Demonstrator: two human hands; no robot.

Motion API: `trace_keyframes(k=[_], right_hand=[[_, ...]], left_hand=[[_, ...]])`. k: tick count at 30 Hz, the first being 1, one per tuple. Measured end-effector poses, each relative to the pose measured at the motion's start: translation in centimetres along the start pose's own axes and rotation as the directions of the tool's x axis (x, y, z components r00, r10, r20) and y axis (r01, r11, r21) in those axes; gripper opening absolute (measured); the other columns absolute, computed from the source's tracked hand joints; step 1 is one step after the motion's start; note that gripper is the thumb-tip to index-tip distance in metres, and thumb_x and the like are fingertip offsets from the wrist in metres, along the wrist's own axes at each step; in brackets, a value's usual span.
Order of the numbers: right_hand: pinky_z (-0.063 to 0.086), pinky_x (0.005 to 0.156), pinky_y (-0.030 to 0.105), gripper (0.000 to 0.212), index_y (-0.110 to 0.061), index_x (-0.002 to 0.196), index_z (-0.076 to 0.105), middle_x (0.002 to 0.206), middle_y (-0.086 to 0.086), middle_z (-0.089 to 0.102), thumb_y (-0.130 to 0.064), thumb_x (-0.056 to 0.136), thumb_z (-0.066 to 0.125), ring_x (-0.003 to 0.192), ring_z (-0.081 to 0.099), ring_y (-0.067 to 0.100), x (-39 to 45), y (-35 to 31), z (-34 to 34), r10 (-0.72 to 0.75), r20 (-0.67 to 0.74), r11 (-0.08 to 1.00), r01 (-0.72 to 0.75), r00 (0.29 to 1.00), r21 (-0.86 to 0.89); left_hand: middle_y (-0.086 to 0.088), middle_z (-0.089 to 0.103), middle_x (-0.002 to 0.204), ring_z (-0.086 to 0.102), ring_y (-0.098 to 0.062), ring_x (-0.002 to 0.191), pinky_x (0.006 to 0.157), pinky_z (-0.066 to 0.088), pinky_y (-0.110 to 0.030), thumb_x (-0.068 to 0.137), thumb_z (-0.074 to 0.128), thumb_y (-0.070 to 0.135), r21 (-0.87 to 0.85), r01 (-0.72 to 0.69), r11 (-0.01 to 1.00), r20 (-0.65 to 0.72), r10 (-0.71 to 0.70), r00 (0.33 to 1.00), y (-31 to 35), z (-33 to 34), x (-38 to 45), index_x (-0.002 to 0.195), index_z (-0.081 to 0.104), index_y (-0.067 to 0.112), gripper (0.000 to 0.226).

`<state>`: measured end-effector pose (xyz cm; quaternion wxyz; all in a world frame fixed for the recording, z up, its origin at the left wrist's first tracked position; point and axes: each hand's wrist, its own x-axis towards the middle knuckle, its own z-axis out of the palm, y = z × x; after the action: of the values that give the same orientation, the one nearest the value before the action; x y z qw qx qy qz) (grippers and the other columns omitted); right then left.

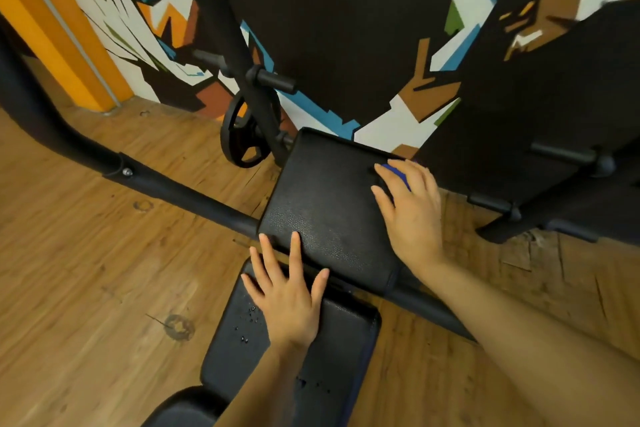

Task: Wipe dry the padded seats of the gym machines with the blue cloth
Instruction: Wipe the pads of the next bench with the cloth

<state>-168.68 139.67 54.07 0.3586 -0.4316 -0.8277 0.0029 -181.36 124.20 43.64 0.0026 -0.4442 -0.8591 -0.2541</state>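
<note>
A black padded pad (322,204) tilts up in the middle of the head view. My right hand (410,215) lies flat on its far right part and presses the blue cloth (398,173) beneath its fingers; only a small blue patch shows. Below it is a second black padded seat (346,343) with water drops on its left side and near its lower end. My left hand (287,291) rests on the top of this seat with fingers spread and straight, the fingertips reaching the upper pad's lower edge.
A black frame tube (166,184) runs diagonally under the pads across the wooden floor (86,288). A weight plate (247,135) hangs on an upright bar behind. Another black machine (554,156) stands at right. A painted wall is behind.
</note>
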Motion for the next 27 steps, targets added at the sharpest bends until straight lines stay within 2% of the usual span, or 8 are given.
trace_keyframes(k=[2,5,7,12,16,20,23,27], right_hand=[[0.042,0.102,0.043,0.041,-0.010,0.124,0.063,0.123,0.009,0.060,-0.034,0.097,0.044,0.120,0.049,0.025,-0.5,-0.2,-1.1,0.117,-0.021,0.988,-0.114,0.993,0.100],[0.038,0.098,0.029,0.038,-0.008,0.124,0.063,0.120,0.009,0.059,-0.031,0.099,0.045,0.116,0.050,0.023,0.4,0.1,-2.1,0.263,-0.053,0.946,-0.247,0.963,0.210],[0.033,0.096,0.021,0.034,-0.008,0.124,0.062,0.121,0.010,0.058,-0.027,0.101,0.046,0.116,0.050,0.023,1.5,0.6,-2.4,0.392,-0.071,0.888,-0.357,0.917,0.289],[0.030,0.089,0.014,0.036,-0.008,0.123,0.062,0.120,0.010,0.060,-0.028,0.104,0.039,0.114,0.052,0.020,3.2,2.4,-2.6,0.586,-0.168,0.782,-0.500,0.792,0.372],[0.028,0.093,0.014,0.038,-0.011,0.129,0.060,0.127,0.010,0.057,-0.032,0.103,0.042,0.121,0.048,0.023,2.1,2.7,-1.3,0.598,-0.065,0.764,-0.544,0.799,0.348],[0.028,0.105,0.022,0.047,-0.024,0.146,0.042,0.150,0.002,0.033,-0.038,0.102,0.042,0.137,0.032,0.015,0.5,0.5,-0.3,0.623,0.116,0.652,-0.596,0.773,0.469],[0.027,0.099,0.016,0.050,-0.026,0.152,0.029,0.153,0.003,0.030,-0.034,0.104,0.039,0.137,0.035,0.015,0.4,0.3,-0.1,0.641,0.120,0.658,-0.624,0.758,0.421],[0.029,0.098,0.018,0.052,-0.026,0.153,0.025,0.151,0.004,0.035,-0.032,0.104,0.039,0.135,0.039,0.016,-0.7,0.0,0.1,0.681,0.127,0.616,-0.658,0.721,0.434]], left_hand=[[-0.014,0.005,0.162,0.003,-0.037,0.148,0.113,0.009,-0.063,0.096,0.013,0.069,0.076,-0.186,0.980,0.021,0.185,0.982,-0.5,-0.5,-0.1,0.155,0.010,0.037,0.067],[-0.014,0.014,0.161,0.012,-0.040,0.147,0.112,0.014,-0.064,0.097,0.020,0.064,0.197,-0.534,0.822,0.086,0.528,0.845,-1.2,-1.2,1.1,0.155,0.011,0.037,0.064],[-0.011,0.016,0.161,0.014,-0.039,0.148,0.109,0.022,-0.067,0.096,0.027,0.064,0.239,-0.635,0.735,0.139,0.621,0.771,-1.2,-1.5,2.4,0.154,0.015,0.036,0.066],[-0.009,0.017,0.162,0.014,-0.039,0.148,0.109,0.020,-0.069,0.095,0.036,0.058,0.221,-0.671,0.708,0.167,0.650,0.741,-1.3,-1.5,3.1,0.154,0.019,0.036,0.065],[-0.009,0.019,0.162,0.014,-0.039,0.148,0.110,0.018,-0.069,0.095,0.038,0.055,0.211,-0.676,0.706,0.142,0.662,0.736,-1.2,-1.6,3.2,0.153,0.021,0.036,0.063],[-0.009,0.021,0.161,0.016,-0.039,0.147,0.110,0.019,-0.069,0.095,0.039,0.054,0.198,-0.674,0.712,0.133,0.662,0.738,-1.2,-1.7,3.1,0.152,0.024,0.035,0.062],[-0.009,0.022,0.161,0.016,-0.039,0.148,0.110,0.019,-0.068,0.095,0.038,0.053,0.193,-0.675,0.712,0.136,0.662,0.737,-1.1,-1.7,3.1,0.152,0.025,0.035,0.061],[-0.009,0.022,0.161,0.015,-0.039,0.148,0.111,0.017,-0.068,0.096,0.036,0.052,0.191,-0.678,0.710,0.143,0.663,0.735,-1.0,-1.7,3.1,0.152,0.025,0.035,0.059]])
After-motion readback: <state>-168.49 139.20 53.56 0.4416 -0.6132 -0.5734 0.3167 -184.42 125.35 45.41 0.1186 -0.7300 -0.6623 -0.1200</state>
